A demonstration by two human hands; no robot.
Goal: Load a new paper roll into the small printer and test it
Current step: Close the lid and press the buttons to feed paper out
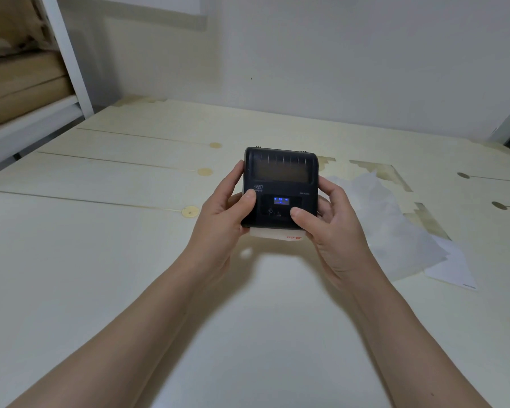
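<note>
While both hands are up over the worktop, this is what shows, from left to right:

Shelf: a white frame (71, 54) stands at the far left, with brown flat things stacked behind it.
Worktop: it is pale cream (100, 260), with thin lines and small round gold dots on it.
Left hand: it (221, 219) holds the left side of the printer. The thumb lies on the front, just beside the little screen. The fingers curl around the edge.
Printer: it is small and black (280, 187), held up above the middle of the worktop, between the two hands. The lid is closed. A tiny screen (280, 200) glows blue. A bit of white paper (277, 233) with red marks sticks out at the bottom edge.
Right hand: it (333, 225) holds the right side of the printer. The thumb presses on the front, below the screen.
Loose paper: thin white sheets (401, 231) lie crumpled on the worktop, to the right of the hands.
</note>
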